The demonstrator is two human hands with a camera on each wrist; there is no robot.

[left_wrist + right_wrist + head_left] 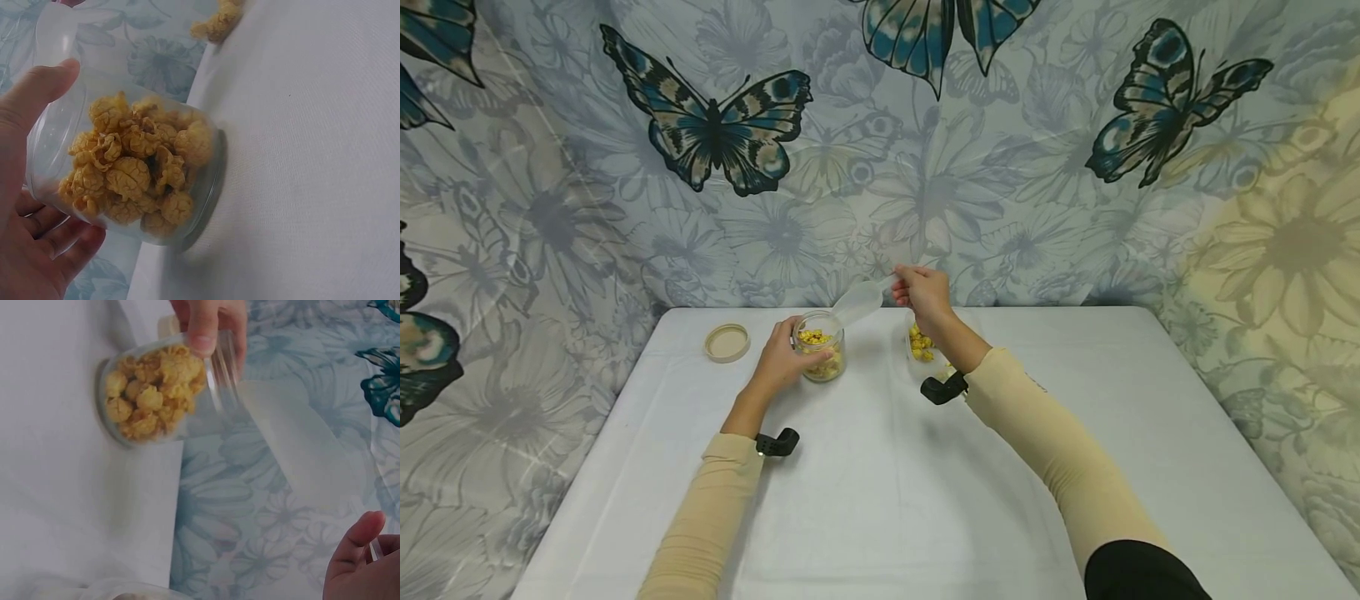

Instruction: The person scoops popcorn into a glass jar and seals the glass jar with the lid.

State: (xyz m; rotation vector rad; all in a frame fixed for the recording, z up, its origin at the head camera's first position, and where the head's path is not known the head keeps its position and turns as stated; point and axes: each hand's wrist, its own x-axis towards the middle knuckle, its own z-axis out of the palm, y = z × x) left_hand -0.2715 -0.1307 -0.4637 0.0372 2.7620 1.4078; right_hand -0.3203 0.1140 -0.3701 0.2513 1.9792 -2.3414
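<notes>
Two hands [786, 358] [925, 293], one glass jar [200, 425], one scoop [859, 302], one lid [727, 342], one clear container [912, 362], two black wristbands [778, 442] [943, 388], one table [865, 500]

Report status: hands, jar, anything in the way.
Left hand grips jar, part-filled with popcorn. Right hand holds scoop, its tip at the jar's mouth. Lid off, left of jar; nothing visibly in the way.

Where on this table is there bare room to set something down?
On the table, bare patches lie between the right sleeve and the table's right edge, and between the right sleeve and left sleeve. The far left and middle are crowded: lid, jar, scoop, tub, left hand and right hand.
</notes>
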